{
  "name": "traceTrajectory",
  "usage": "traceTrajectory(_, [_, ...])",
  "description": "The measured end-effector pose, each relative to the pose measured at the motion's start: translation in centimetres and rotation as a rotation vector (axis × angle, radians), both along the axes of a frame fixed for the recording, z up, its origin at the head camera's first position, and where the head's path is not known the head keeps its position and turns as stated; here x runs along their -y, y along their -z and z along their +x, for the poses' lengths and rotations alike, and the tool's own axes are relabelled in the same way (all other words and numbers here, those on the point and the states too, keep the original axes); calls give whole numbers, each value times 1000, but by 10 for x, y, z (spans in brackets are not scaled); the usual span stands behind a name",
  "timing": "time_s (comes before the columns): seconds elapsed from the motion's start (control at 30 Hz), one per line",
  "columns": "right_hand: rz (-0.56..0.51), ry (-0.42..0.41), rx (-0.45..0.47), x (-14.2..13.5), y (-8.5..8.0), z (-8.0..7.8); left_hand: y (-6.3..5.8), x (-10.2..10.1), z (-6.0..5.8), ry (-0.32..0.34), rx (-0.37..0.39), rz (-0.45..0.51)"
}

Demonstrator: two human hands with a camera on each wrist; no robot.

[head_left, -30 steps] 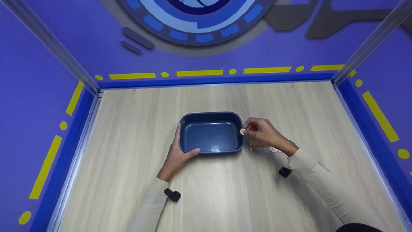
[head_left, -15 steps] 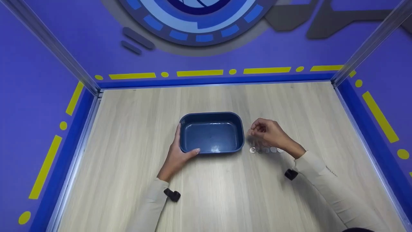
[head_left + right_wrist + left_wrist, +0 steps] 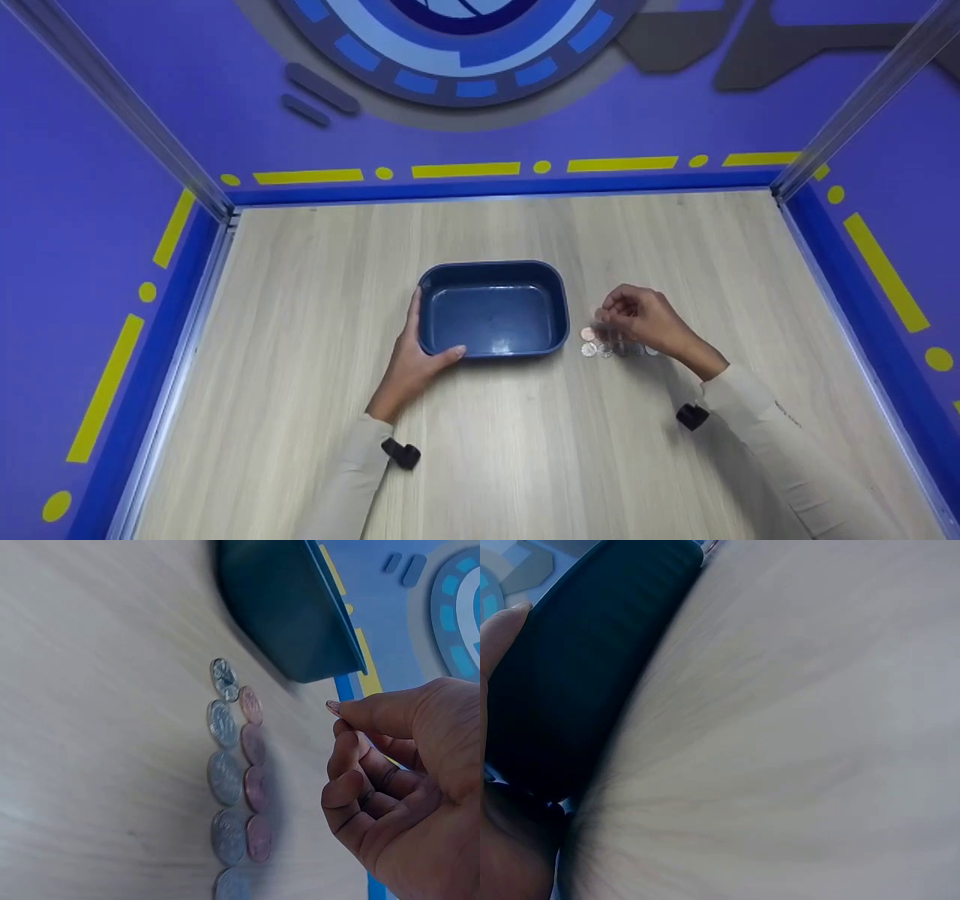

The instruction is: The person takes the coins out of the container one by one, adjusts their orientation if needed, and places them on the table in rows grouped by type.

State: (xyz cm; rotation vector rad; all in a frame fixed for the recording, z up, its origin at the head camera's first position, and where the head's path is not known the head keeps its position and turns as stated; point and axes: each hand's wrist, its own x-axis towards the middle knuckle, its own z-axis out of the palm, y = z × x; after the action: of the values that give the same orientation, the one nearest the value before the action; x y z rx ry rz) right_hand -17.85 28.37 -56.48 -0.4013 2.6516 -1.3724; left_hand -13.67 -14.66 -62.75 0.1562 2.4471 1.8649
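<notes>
My left hand (image 3: 416, 364) grips the near left corner of a dark blue plastic bin (image 3: 495, 354), thumb at the front rim and fingers along the left wall. In the left wrist view the thumb (image 3: 502, 634) lies by the bin's wall (image 3: 585, 652). My right hand (image 3: 646, 322) hovers right of the bin, over the coins. The right wrist view shows that hand (image 3: 405, 772) pinching a coin (image 3: 334, 707) between thumb and index finger, other fingers curled. Below lie a row of silver coins (image 3: 225, 778) and a row of copper coins (image 3: 255, 788).
The pale wooden table (image 3: 322, 300) runs to a purple back wall (image 3: 480, 142) and two side walls with yellow markings. Metal rails (image 3: 206, 277) edge it. Nothing shows on the bin's visible floor (image 3: 491, 319). A black wrist camera (image 3: 691, 416) sits on the right sleeve.
My right hand has drawn away from the bin's right rim, rightward and slightly nearer, uncovering coins at the left end of the rows. The left hand and bin have stayed put.
</notes>
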Motion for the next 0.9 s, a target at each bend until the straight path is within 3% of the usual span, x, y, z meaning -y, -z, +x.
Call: traceTrajectory(0.9, [-28, 79, 116, -36, 20, 13, 1, -1, -1, -8, -11, 9])
